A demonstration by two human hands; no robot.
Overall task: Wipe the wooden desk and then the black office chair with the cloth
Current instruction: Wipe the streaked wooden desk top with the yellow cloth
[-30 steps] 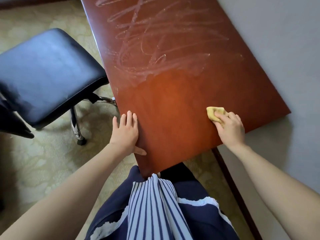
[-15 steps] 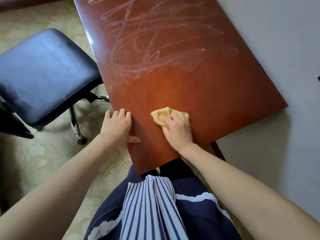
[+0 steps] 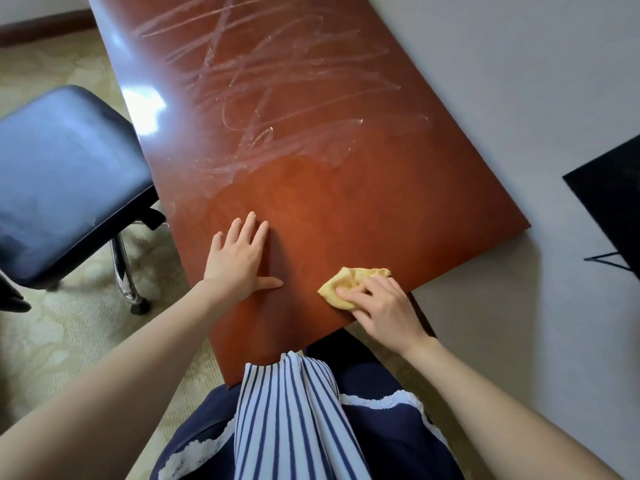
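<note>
The reddish wooden desk [image 3: 363, 202] stretches away from me, with pale wipe streaks across its far half. A crumpled yellow cloth [image 3: 349, 282] lies near the desk's near right edge. My right hand [image 3: 384, 306] presses on it with the fingers curled over it. My left hand [image 3: 242, 258] rests flat on the desk top near the left edge, fingers spread. The black office chair [image 3: 65, 181] stands to the left of the desk, its padded seat turned toward me.
A grey wall [image 3: 519, 81] runs along the desk's right side. A black flat object [image 3: 613, 202] juts in at the right edge. Patterned beige carpet [image 3: 52, 341] covers the floor, and the chair's chrome leg [image 3: 124, 278] stands close to the desk.
My right hand swept the cloth from the right side to the middle, then back right and nearer the front edge. My left hand slid further onto the desk top.
</note>
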